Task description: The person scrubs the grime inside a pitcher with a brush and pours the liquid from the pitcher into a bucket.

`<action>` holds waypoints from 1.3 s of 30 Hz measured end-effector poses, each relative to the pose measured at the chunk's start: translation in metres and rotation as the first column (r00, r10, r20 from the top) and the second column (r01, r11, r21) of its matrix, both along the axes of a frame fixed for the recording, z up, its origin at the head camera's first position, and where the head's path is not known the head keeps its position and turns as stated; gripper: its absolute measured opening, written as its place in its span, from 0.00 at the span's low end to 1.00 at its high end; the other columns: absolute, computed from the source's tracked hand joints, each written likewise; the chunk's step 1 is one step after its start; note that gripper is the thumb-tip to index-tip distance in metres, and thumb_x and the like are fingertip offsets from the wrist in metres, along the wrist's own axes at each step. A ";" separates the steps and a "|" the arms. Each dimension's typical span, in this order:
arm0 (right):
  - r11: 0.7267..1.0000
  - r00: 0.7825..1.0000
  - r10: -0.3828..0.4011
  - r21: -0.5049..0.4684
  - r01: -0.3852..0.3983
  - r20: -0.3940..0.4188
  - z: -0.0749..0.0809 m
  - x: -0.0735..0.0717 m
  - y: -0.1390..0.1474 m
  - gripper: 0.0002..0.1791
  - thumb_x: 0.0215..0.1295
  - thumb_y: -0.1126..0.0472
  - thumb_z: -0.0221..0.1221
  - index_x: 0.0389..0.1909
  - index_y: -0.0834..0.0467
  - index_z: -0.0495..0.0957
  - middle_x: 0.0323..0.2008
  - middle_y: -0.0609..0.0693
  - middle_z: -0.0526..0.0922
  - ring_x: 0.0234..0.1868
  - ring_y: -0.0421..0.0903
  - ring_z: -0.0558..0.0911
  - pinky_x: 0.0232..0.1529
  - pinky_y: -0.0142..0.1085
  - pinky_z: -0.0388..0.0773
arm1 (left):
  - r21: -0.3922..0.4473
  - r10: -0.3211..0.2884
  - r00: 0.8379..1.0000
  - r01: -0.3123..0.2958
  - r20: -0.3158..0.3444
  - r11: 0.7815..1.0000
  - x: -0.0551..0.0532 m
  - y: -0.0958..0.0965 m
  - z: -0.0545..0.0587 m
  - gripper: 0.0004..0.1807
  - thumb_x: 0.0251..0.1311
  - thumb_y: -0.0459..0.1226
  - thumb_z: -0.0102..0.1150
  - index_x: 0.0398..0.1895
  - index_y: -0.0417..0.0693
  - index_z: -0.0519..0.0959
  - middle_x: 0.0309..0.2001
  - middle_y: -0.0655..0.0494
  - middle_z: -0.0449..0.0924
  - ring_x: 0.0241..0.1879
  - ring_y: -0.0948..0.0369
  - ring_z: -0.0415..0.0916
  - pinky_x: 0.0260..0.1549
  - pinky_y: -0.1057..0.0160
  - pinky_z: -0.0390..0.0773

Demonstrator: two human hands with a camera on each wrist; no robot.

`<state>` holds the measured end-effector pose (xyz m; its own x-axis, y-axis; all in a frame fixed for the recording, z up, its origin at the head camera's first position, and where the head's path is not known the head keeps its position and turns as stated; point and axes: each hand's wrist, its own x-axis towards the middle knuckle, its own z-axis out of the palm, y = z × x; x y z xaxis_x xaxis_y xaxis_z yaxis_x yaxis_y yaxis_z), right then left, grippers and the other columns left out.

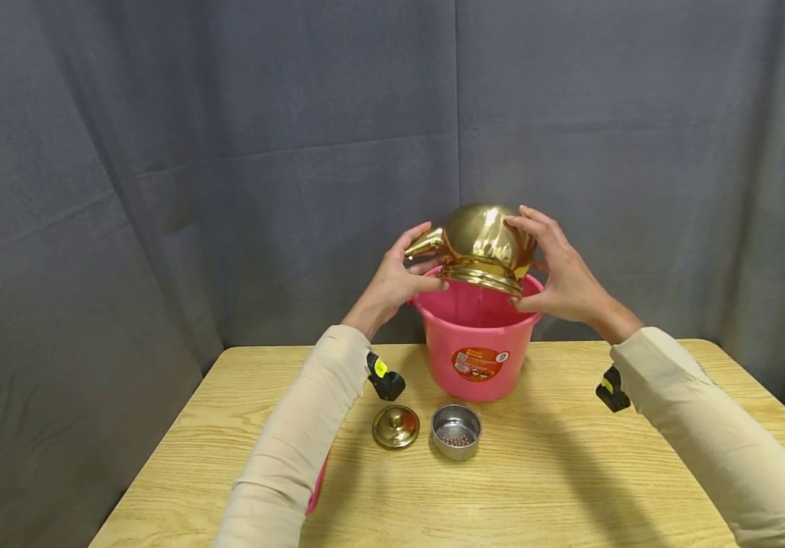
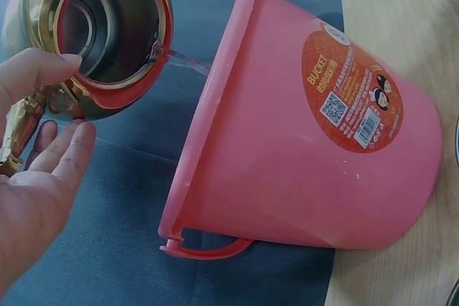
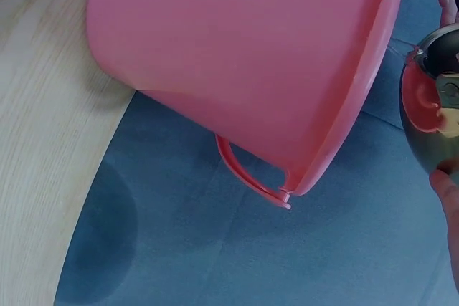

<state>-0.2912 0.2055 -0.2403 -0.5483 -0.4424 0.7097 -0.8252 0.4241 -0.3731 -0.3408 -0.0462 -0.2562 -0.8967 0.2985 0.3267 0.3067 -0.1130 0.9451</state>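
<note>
A shiny gold teapot (image 1: pixel 481 236) is tipped mouth-down above a pink bucket (image 1: pixel 447 346). From the red-edged opening, a thin stream of water (image 2: pixel 188 62) runs into the bucket, as the left wrist view shows. My left hand (image 1: pixel 395 278) holds the spout side, with the thumb at the teapot's rim. On the opposite side my right hand (image 1: pixel 563 278) grips the body, fingers spread over it and thumb beneath by the rim. The right wrist view catches only part of the teapot and of that hand at its right edge.
On the wooden table (image 1: pixel 502 487), nearer than the bucket, lie a gold lid (image 1: pixel 395 428) and a round metal strainer (image 1: pixel 457 445). Part of a pink object (image 1: pixel 317 487) shows beside the left sleeve. A grey curtain (image 1: pixel 323 114) hangs behind the table.
</note>
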 end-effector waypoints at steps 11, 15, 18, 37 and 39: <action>0.999 0.997 0.012 0.035 -0.009 -0.079 -0.011 -0.022 0.009 0.59 0.31 0.78 0.75 0.70 0.58 0.58 0.73 0.57 0.47 0.64 0.61 0.62 0.48 0.57 0.75 | -0.009 -0.003 1.000 0.003 -0.013 1.000 -0.001 -0.002 -0.001 0.56 0.40 0.10 0.62 0.74 0.51 0.57 0.63 0.47 0.65 0.58 0.51 0.73 0.48 0.59 0.76; 0.999 0.994 0.011 0.045 -0.006 -0.110 -0.020 -0.039 0.015 0.62 0.30 0.76 0.77 0.71 0.53 0.58 0.74 0.49 0.46 0.65 0.57 0.62 0.48 0.56 0.76 | -0.004 -0.012 1.000 0.012 -0.013 1.000 -0.001 -0.002 -0.001 0.56 0.40 0.10 0.62 0.74 0.51 0.56 0.63 0.46 0.65 0.58 0.50 0.73 0.47 0.58 0.77; 0.999 0.992 0.008 0.052 -0.002 -0.126 -0.019 -0.039 0.015 0.62 0.29 0.76 0.77 0.71 0.53 0.58 0.74 0.48 0.46 0.66 0.57 0.62 0.48 0.55 0.75 | -0.004 -0.016 1.000 0.016 -0.012 1.000 -0.001 -0.001 0.000 0.56 0.40 0.10 0.62 0.75 0.50 0.55 0.63 0.46 0.65 0.58 0.49 0.73 0.47 0.58 0.77; 0.993 0.970 0.005 0.114 0.024 -0.242 -0.021 -0.038 0.016 0.60 0.29 0.76 0.77 0.69 0.52 0.61 0.75 0.52 0.46 0.66 0.57 0.61 0.51 0.58 0.72 | -0.070 0.019 1.000 -0.018 0.001 0.997 -0.002 -0.002 -0.004 0.51 0.47 0.11 0.56 0.73 0.55 0.57 0.57 0.42 0.68 0.54 0.47 0.76 0.42 0.57 0.80; 0.993 0.970 0.005 0.115 0.024 -0.243 -0.022 -0.038 0.016 0.60 0.29 0.76 0.78 0.70 0.52 0.61 0.75 0.52 0.45 0.65 0.58 0.63 0.52 0.60 0.71 | -0.059 0.012 1.000 -0.012 0.001 0.998 -0.002 -0.002 -0.005 0.49 0.48 0.12 0.55 0.73 0.54 0.58 0.58 0.42 0.69 0.55 0.47 0.75 0.43 0.57 0.79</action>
